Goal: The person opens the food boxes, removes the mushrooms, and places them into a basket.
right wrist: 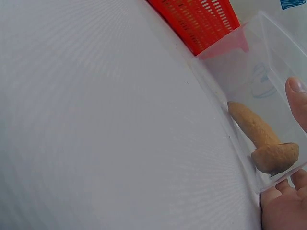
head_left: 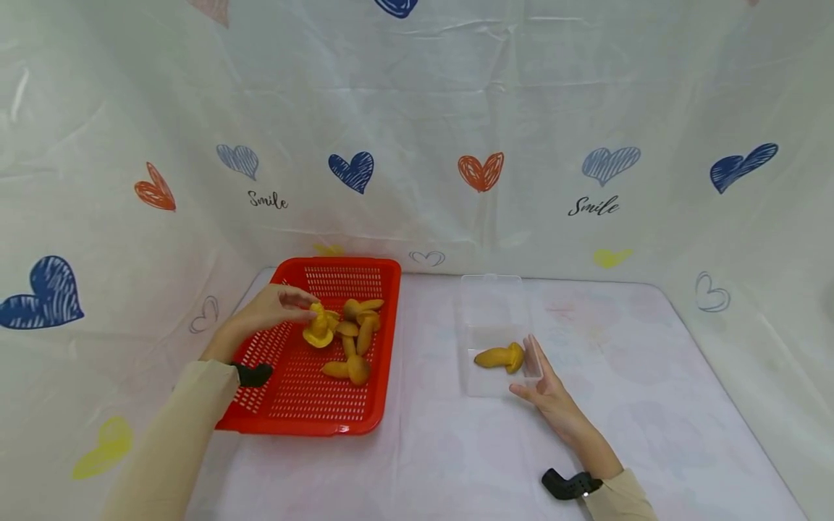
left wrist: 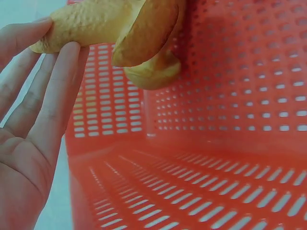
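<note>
My left hand (head_left: 274, 310) pinches a yellow mushroom (head_left: 319, 329) by its stem end, cap downward, over the red basket (head_left: 302, 405). In the left wrist view, thumb and fingertips meet on the stem of this mushroom (left wrist: 91, 24); another mushroom (left wrist: 156, 72) shows just past its cap. Several brownish-yellow mushrooms (head_left: 357, 369) lie in the basket's right half. My right hand (head_left: 550, 394) holds the near right corner of a clear plastic box (head_left: 478, 382), fingers along its side. A single mushroom (head_left: 500, 357) lies inside, also visible in the right wrist view (right wrist: 259, 129).
Behind the box's near part stands a clear upright or folded-back panel (head_left: 491, 300). A white cloth (head_left: 430, 449) covers the table, and a white curtain (head_left: 417, 108) printed with hearts hangs around it. Each wrist wears a black strap (head_left: 570, 485).
</note>
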`<action>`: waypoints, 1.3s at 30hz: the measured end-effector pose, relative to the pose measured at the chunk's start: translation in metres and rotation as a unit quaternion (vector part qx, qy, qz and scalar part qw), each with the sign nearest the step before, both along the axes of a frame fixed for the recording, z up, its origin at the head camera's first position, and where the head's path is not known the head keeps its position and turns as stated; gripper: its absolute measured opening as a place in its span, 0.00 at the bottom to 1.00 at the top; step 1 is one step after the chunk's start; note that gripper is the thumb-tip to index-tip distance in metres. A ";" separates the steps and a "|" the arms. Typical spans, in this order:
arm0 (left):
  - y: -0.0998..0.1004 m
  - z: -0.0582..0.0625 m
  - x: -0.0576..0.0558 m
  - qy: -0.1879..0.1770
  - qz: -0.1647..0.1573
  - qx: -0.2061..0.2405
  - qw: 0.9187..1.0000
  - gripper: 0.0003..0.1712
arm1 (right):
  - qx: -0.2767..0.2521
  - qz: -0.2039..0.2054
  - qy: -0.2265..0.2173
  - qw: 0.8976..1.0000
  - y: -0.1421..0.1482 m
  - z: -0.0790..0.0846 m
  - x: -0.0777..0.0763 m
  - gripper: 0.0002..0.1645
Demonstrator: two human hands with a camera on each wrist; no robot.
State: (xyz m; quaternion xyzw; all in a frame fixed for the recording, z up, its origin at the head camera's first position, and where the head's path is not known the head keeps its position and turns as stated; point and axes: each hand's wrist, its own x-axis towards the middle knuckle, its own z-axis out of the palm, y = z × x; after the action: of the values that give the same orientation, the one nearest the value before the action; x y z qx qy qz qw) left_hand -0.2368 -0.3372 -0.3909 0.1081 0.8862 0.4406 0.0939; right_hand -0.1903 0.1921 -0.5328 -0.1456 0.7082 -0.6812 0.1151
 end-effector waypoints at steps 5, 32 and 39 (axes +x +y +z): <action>0.000 -0.011 -0.001 -0.017 -0.014 -0.018 1.000 0.20 | 0.004 0.001 -0.007 1.000 0.001 -0.003 0.000 0.60; 0.022 -0.001 -0.020 0.069 -0.001 0.004 0.998 0.19 | -0.011 0.011 0.000 1.000 0.002 -0.001 0.001 0.61; 0.045 0.018 -0.028 0.069 -0.009 -0.002 0.998 0.20 | -0.010 0.012 0.000 1.000 0.001 0.000 0.000 0.61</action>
State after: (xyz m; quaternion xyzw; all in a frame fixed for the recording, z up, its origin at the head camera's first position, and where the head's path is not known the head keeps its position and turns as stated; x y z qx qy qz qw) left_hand -0.2646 -0.2919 -0.3728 0.1464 0.8902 0.4298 0.0372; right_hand -0.1901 0.1933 -0.5327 -0.1550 0.6995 -0.6869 0.1217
